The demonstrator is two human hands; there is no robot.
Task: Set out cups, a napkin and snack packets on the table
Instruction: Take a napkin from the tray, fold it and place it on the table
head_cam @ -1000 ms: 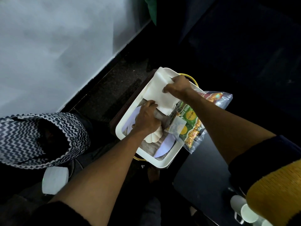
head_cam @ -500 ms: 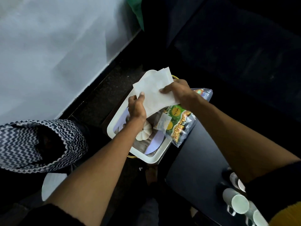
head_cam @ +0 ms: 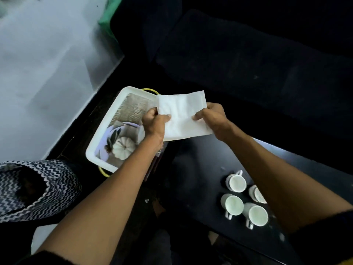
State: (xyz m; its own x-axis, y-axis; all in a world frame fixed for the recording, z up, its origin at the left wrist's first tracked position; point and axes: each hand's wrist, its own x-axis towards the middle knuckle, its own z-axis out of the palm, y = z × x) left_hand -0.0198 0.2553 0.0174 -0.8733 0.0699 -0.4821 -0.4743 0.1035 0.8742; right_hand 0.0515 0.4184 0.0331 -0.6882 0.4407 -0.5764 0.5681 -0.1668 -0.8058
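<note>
At far left, a zigzag-patterned bag (head_cam: 36, 185) lies low in the scene beside a white tray (head_cam: 99, 148), which stands on a low dark surface off the table's left edge. The tray holds a small white pumpkin ornament (head_cam: 123, 148) on a pale plate (head_cam: 112, 131); no snack packets can be made out in it from here.

At centre, your left hand (head_cam: 153, 122) pinches the left edge of the white napkin (head_cam: 181, 115), thumb on top; your right hand (head_cam: 212, 117) pinches its right edge likewise. The napkin hangs in the air, partly folded, between the tray's far right corner and the table's far left end.

At right, the dark table (head_cam: 200, 180) carries four white cups (head_cam: 243, 198), grouped closely toward its near right part (one is half hidden by your right forearm).

The step in hand appears to be laying the napkin down. To do it well:
- keep both pinches light and level, so the sheet stays taut without tearing;
- carry it right and nearer, over the bare stretch of table left of the cups;
- lower the near edge first, then let the far edge follow, to avoid trapped creases;
- release both hands together, and keep your right forearm above the cups.
</note>
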